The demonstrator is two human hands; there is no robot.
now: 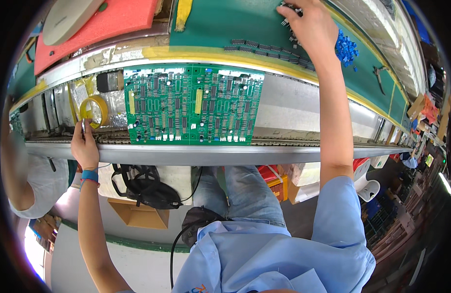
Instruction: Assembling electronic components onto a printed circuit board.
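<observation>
Two joined green circuit boards (193,105), filled with small parts, lie across the rail channel in front of me. My left hand (86,149) is at the near rail, left of the boards, its thumb and fingertips pinched on something small and shiny that I cannot make out. A roll of yellow tape (104,111) lies just beyond those fingertips. My right hand (311,29) reaches to the far green mat (220,22), its fingers closed over a pile of black pinned components (290,28); the fingertips are partly hidden. Rows of black chips (259,49) lie nearby.
Blue components (346,49) and pliers (380,78) lie on the mat to the right. Red foam (123,22) carries a pale device (69,19) at far left. The metal rail (210,154) runs along my side. Another person's arm (18,180) is at the left edge.
</observation>
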